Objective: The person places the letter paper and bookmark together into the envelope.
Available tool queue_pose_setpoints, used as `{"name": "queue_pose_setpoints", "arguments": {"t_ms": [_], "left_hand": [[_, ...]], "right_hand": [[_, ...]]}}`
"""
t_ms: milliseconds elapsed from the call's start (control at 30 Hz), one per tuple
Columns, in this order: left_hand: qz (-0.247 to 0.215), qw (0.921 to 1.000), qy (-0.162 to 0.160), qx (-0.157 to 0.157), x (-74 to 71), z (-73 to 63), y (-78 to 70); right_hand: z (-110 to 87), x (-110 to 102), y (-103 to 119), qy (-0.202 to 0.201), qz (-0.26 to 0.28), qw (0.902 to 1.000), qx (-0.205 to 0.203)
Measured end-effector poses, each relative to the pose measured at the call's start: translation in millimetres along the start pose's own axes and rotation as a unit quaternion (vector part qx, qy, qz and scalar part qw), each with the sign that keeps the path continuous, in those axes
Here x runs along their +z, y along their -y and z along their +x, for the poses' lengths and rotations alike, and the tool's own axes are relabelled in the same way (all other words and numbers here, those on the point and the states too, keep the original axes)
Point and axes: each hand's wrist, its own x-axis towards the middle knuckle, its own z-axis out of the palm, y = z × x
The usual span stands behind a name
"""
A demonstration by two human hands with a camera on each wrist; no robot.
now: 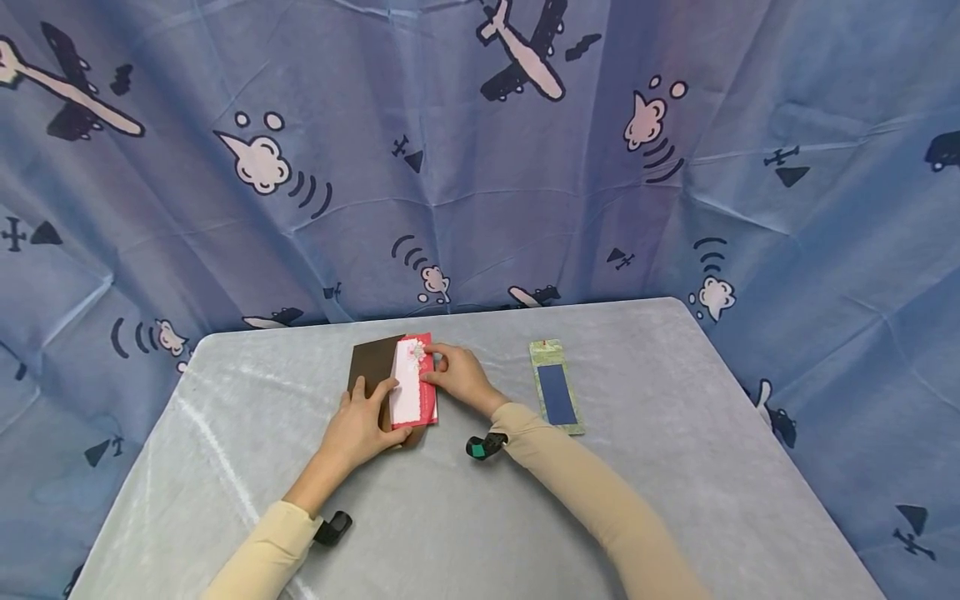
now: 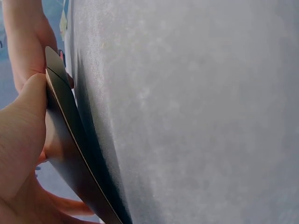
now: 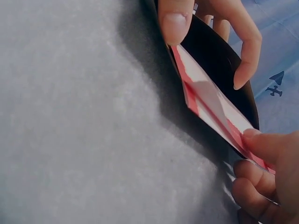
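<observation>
A dark brown paper sleeve, like a folder or envelope (image 1: 369, 364), is tilted off the table. My left hand (image 1: 360, 423) grips it, thumb at the near edge and fingers spread over its face. Against its right part lies a red and white card (image 1: 407, 392) with a small flower decoration near the top. Thumb and fingers of my right hand (image 1: 461, 377) pinch the card's right edge. In the right wrist view the card (image 3: 205, 93) stands partly unfolded against the sleeve's dark face (image 3: 215, 51); whether it is inside cannot be told. The left wrist view shows the sleeve's underside (image 2: 70, 140).
To the right of my right hand, a green patterned card with a blue panel (image 1: 557, 393) lies flat on the grey cloth-covered table (image 1: 420, 517). A blue curtain with printed airplanes (image 1: 375, 167) hangs behind the table's far edge.
</observation>
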Motion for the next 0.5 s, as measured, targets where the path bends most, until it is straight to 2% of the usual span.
{"name": "queue_pose_setpoints", "arguments": {"t_ms": [167, 333, 500], "left_hand": [[-0.001, 1.0, 0.003, 0.001, -0.5, 0.2, -0.7], [-0.002, 1.0, 0.0, 0.002, -1.8, -0.1, -1.2], [-0.002, 1.0, -0.002, 0.005, -2.0, -0.5, -1.2]], "right_hand": [[0.0, -4.4, -1.0, 0.035, -0.001, 0.9994, 0.0], [0.4, -9.4, -2.5, 0.073, -0.018, 0.997, -0.018], [-3.0, -10.5, -3.1, 0.07, -0.048, 0.9947, -0.058]]}}
